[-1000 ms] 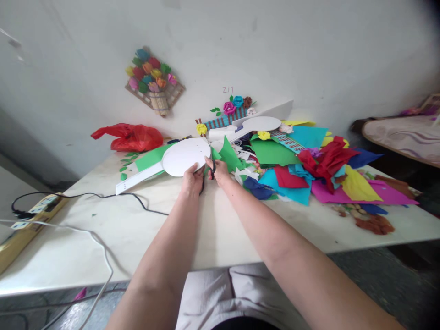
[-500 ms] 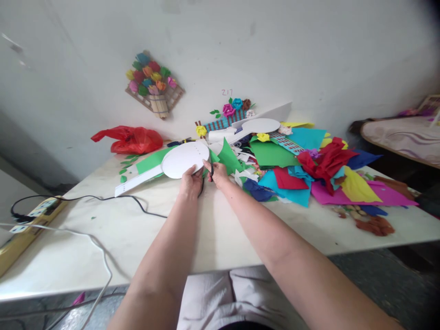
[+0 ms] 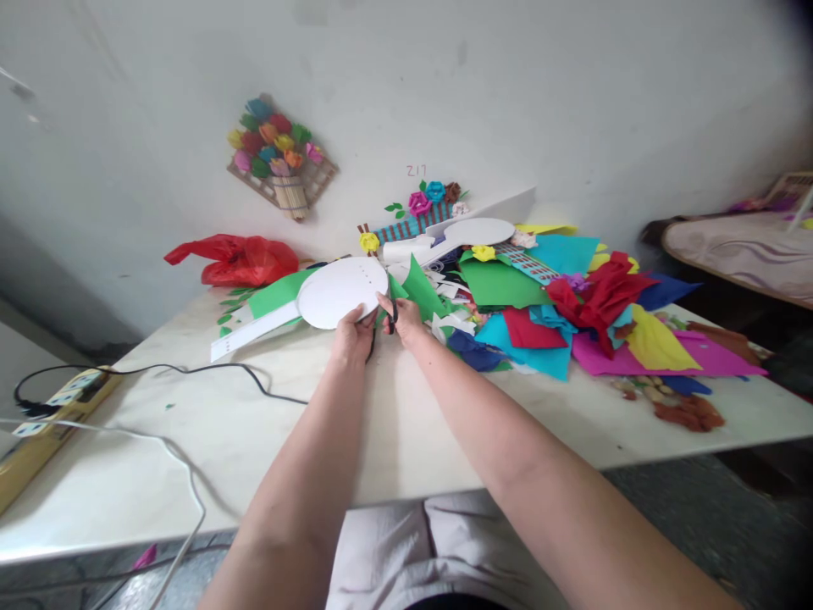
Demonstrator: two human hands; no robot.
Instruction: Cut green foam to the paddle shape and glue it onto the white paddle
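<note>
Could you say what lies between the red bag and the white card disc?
Head view: green paper, partly hidden by the white card disc, and small green leaf cut-outs.

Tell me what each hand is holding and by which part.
The left hand pinches the white paper disc at its near edge; the right hand holds black scissors by their handle loops.
</note>
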